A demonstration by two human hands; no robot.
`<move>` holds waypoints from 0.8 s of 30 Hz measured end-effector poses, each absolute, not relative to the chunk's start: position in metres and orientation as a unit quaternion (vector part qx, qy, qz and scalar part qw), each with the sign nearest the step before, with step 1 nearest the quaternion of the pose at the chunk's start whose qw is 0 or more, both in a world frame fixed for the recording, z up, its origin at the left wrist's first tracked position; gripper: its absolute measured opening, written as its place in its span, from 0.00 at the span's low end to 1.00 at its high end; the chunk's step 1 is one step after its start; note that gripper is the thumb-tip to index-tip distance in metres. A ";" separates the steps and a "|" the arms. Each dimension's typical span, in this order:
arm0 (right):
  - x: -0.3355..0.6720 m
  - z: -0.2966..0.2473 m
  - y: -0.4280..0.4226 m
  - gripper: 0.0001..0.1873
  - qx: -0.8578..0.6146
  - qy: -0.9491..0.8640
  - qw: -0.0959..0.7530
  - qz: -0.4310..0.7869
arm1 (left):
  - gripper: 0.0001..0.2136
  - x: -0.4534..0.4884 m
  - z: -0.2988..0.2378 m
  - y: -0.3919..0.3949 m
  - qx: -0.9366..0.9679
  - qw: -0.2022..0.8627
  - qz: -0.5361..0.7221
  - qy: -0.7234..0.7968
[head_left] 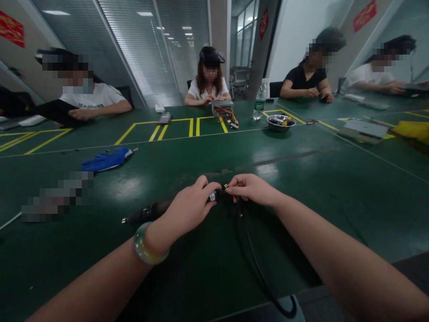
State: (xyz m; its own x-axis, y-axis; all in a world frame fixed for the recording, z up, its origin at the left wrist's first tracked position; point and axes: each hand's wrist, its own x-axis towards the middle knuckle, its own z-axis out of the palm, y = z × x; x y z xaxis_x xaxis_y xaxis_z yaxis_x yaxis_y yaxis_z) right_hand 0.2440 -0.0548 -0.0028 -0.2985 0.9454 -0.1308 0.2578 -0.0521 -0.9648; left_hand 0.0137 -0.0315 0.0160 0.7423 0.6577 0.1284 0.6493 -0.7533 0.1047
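A dark electric screwdriver (151, 212) lies across the table in front of me, its metal tip pointing left. My left hand (191, 202) is closed around its rear body, palm down. At the tail end my right hand (252, 189) pinches the black cable's plug, largely hidden by the fingers. A small gold-coloured piece (226, 185) shows at the right fingertips; its kind is unclear. From under that hand the black cable (252, 250) curves down over the near table edge. Whether the plug is seated in the screwdriver cannot be seen.
On the green table (187, 156) a blue glove (107, 160) lies to the left. Farther back are a metal bowl (280, 127) of small items, a water bottle (260, 100) and a grey box with wires (223, 108). Several people sit across, and a grey laptop-like slab (365, 129) lies right.
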 end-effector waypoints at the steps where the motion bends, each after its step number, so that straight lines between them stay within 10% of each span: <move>1: 0.242 -0.004 -0.055 0.15 -0.504 -0.605 0.335 0.517 | 0.17 0.012 0.017 -0.029 0.933 0.024 0.072 0.351; 24: 0.215 -0.012 -0.066 0.04 -0.630 -0.699 0.268 0.207 | 0.14 0.013 0.006 -0.030 0.897 0.083 0.164 0.402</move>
